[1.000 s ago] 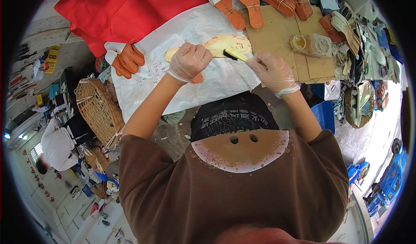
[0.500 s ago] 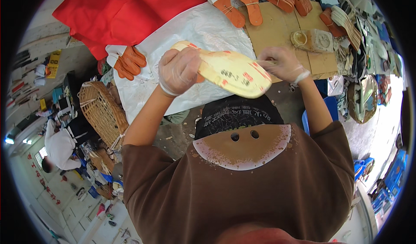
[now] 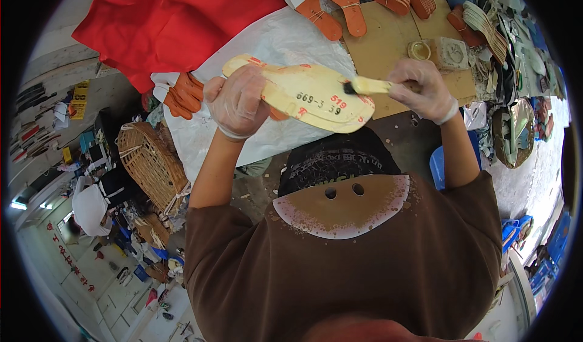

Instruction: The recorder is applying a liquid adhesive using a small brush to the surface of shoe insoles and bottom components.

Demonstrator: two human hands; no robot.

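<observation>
Left hand [image 3: 238, 102] closed on sole [image 3: 297, 84], right hand [image 3: 423, 90] curled round brush [image 3: 371, 86] — pressing far from left hand could twist sole loose.

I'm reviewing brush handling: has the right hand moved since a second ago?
Yes: the right hand has moved rightward across the view, judged against the left edge of the cardboard.

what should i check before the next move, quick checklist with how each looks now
1. Left hand gripping the cream sole-shaped piece: ok.
2. Right hand holding the brush by its handle: ok.
3. Clear gloves on both hands: ok.
4. Dark bristles touching the piece: cannot tell; they overlap its edge in this view.
5. Piece's far face clean: cannot tell; it is turned away.
</observation>
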